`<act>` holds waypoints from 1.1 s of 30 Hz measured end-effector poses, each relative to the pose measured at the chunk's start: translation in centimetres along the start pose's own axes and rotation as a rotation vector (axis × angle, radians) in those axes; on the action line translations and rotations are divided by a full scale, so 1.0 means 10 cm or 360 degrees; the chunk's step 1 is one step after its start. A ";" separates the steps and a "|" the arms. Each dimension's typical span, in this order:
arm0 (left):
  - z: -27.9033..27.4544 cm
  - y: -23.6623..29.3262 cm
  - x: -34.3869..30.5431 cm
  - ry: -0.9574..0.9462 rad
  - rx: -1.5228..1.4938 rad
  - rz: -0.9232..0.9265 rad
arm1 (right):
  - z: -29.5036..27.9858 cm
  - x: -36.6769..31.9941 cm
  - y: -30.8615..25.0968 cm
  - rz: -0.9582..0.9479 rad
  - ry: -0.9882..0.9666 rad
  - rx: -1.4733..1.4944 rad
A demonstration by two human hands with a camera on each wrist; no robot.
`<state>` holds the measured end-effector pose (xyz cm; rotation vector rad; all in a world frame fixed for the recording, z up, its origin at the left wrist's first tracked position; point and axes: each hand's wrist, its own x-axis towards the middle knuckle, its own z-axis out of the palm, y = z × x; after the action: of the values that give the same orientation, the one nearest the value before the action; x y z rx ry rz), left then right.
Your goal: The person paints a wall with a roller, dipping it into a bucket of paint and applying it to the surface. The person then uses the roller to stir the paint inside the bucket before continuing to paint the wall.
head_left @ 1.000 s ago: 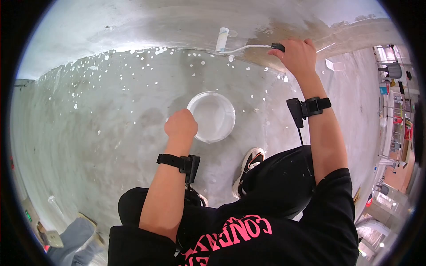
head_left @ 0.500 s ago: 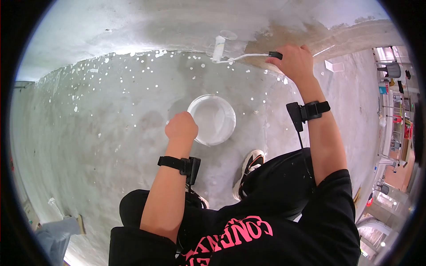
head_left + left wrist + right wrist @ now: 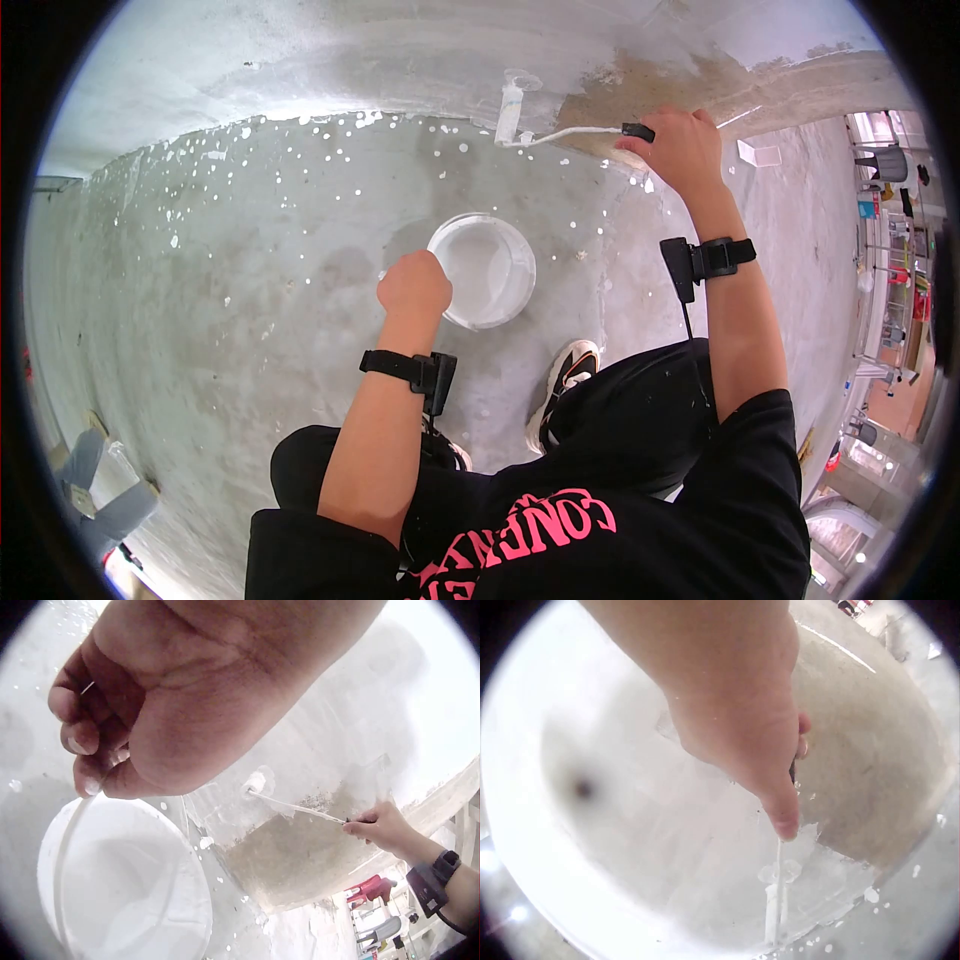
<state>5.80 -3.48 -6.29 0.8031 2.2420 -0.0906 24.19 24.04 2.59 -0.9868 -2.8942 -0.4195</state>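
In the head view, my right hand (image 3: 682, 150) grips the black handle of a paint roller (image 3: 509, 115). Its white sleeve lies against the lower wall, close to the floor line, beside a round wet-looking patch. From the right wrist view, the thumb points along the roller's thin white rod (image 3: 780, 862). My left hand (image 3: 414, 285) is at the left rim of a round white bucket (image 3: 531, 272). Seen from the left wrist, its curled fingers hold the bucket's thin white handle (image 3: 67, 847). White paint shows inside the bucket.
The grey wall (image 3: 400, 60) has a brown bare patch (image 3: 620, 90) near the roller. White drips dot the concrete floor (image 3: 250, 250). Below the bucket are a shoe (image 3: 562, 390) and bent knees. Shelving (image 3: 900, 260) stands far right; a grey cloth-like shape (image 3: 125, 515) is at lower left.
The right hand has brought the roller down the wall toward the floor line, then slightly right. My left hand stays by the bucket. The grey shape at lower left has shifted.
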 end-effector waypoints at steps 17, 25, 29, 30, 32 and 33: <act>0.05 0.00 0.02 0.0038 -0.0011 0.0026 | 0.10 -0.23 0.16 0.0176 -0.0415 0.0165; 0.04 0.00 0.04 0.0006 -0.0026 0.0001 | 0.12 -0.23 0.16 0.0330 -0.0478 0.0153; 0.03 0.01 0.02 0.0018 -0.0046 -0.0004 | 0.21 -0.24 0.14 0.0462 -0.0731 -0.0013; 0.03 0.01 0.02 0.0019 -0.0048 -0.0004 | 0.24 -0.25 0.14 0.0479 -0.0771 0.0003; 0.04 0.00 0.03 0.0024 -0.0057 0.0006 | 0.38 -0.31 0.18 0.0455 -0.0729 0.0100; 0.03 0.01 0.02 0.0025 -0.0061 0.0011 | 0.47 -0.34 0.22 0.0432 -0.0685 0.0198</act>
<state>5.94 -3.35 -6.65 0.7934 2.2489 -0.0383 28.43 24.97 -1.86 -1.5901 -3.0193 -0.0068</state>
